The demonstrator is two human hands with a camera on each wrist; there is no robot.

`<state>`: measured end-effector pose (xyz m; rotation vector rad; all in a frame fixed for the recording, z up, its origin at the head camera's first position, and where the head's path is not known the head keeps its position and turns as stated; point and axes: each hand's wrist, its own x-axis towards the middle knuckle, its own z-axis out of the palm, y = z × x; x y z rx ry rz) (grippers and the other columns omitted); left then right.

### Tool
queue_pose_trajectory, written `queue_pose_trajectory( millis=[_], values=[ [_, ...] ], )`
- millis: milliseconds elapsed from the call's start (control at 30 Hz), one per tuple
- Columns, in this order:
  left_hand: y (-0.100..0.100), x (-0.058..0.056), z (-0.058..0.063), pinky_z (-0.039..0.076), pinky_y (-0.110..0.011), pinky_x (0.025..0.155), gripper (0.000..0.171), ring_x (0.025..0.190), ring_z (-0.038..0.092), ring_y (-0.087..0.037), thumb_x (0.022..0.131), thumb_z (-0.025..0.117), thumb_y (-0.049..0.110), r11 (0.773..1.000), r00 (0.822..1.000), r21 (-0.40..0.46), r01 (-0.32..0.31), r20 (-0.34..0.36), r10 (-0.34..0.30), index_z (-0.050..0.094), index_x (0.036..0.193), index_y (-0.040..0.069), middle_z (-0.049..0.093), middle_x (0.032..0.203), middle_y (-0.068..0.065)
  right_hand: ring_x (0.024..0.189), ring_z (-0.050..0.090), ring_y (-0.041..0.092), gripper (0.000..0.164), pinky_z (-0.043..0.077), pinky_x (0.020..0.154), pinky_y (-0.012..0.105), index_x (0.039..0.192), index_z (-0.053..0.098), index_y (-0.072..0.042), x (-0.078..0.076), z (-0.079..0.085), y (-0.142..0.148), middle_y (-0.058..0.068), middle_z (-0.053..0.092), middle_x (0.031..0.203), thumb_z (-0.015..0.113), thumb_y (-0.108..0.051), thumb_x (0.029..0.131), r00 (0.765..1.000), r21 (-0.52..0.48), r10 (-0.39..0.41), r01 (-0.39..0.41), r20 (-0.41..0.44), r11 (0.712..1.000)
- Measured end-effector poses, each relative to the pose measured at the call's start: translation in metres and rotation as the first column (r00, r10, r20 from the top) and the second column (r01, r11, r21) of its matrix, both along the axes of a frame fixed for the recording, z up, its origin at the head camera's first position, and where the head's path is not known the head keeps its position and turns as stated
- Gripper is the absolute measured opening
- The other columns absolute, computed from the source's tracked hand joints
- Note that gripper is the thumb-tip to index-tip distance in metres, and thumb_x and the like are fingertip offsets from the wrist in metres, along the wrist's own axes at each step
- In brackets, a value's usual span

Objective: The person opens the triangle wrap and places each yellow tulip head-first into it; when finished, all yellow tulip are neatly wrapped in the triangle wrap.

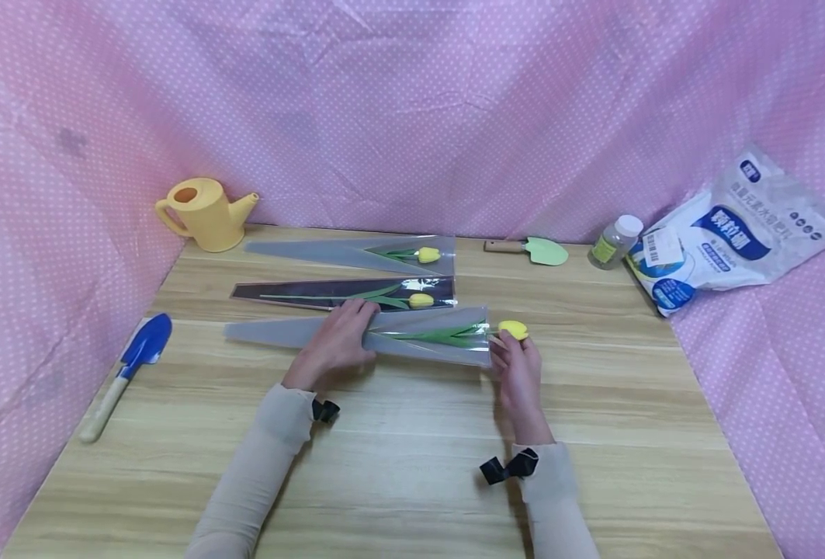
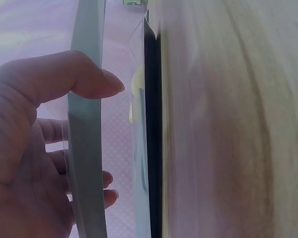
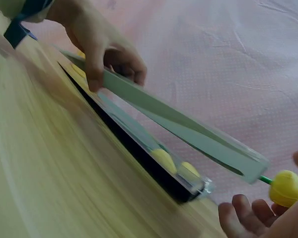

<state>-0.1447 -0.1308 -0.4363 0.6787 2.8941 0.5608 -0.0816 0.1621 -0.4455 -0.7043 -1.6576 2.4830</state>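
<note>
My left hand (image 1: 342, 334) grips a grey, clear-fronted flower sleeve (image 1: 293, 334) near its middle, thumb on one side and fingers on the other. In the right wrist view this sleeve (image 3: 184, 129) is raised above the others. A yellow tulip (image 1: 513, 330) lies inside it by stem and leaves, its bloom sticking out of the wide end. Around that bloom (image 3: 287, 188) my right hand (image 1: 521, 373) has loose fingers below and the thumb just above. Behind lie a black sleeve (image 1: 300, 291) and another grey sleeve (image 1: 300, 250), each with a yellow tulip.
A yellow watering can (image 1: 213, 217) stands at the back left, and a blue trowel (image 1: 147, 341) lies at the left edge. Along the back right are a green trowel (image 1: 546, 251), a white-capped bottle (image 1: 611, 244) and a large white-grey bag (image 1: 733, 233) against the pink curtain.
</note>
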Motion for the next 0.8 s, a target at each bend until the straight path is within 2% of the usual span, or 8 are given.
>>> queue_pose_trajectory(
  millis=[167,300,533,800],
  values=[
    [0.0,0.0,0.001,0.037,-0.05,0.112,0.073,0.124,0.047,-0.027,0.07,0.08,0.026,1.0,1.0,0.014,0.003,0.005,-0.003,0.046,0.133,0.012,0.051,0.134,-0.008,0.076,0.064,0.005,0.018,0.054,0.071,0.019,0.1,0.058,-0.017,0.001,0.004,0.011,-0.008,0.061,0.091,0.045,-0.028,0.102,1.0,-0.021,0.0,0.0,-0.005,1.0],
    [0.001,0.001,0.002,0.037,-0.05,0.113,0.075,0.126,0.046,-0.027,0.07,0.081,0.026,1.0,1.0,0.027,-0.001,0.023,0.0,0.046,0.135,0.012,0.049,0.136,-0.008,0.076,0.063,0.006,0.014,0.055,0.074,0.019,0.101,0.059,-0.015,0.002,0.005,0.014,-0.009,0.063,0.086,0.048,-0.023,0.101,1.0,0.007,-0.003,0.003,-0.019,1.0],
    [0.003,0.001,0.0,0.039,-0.049,0.111,0.075,0.126,0.046,-0.027,0.07,0.081,0.026,0.999,1.0,0.036,0.004,0.024,-0.004,0.046,0.134,0.011,0.05,0.134,-0.008,0.084,0.066,0.005,0.016,0.055,0.08,0.021,0.115,0.053,-0.013,0.004,0.003,0.011,-0.012,0.065,0.093,0.051,-0.013,0.099,0.999,0.075,0.024,-0.021,-0.034,0.997],
    [0.002,0.0,0.002,0.04,-0.049,0.11,0.075,0.125,0.047,-0.027,0.07,0.082,0.026,0.998,1.0,0.058,0.007,0.026,-0.009,0.046,0.134,0.012,0.051,0.134,-0.008,0.081,0.066,0.004,0.012,0.056,0.079,0.022,0.106,0.048,-0.015,0.004,0.002,0.008,-0.013,0.066,0.087,0.052,-0.008,0.097,0.998,0.133,0.019,-0.012,-0.055,0.991]
  ],
)
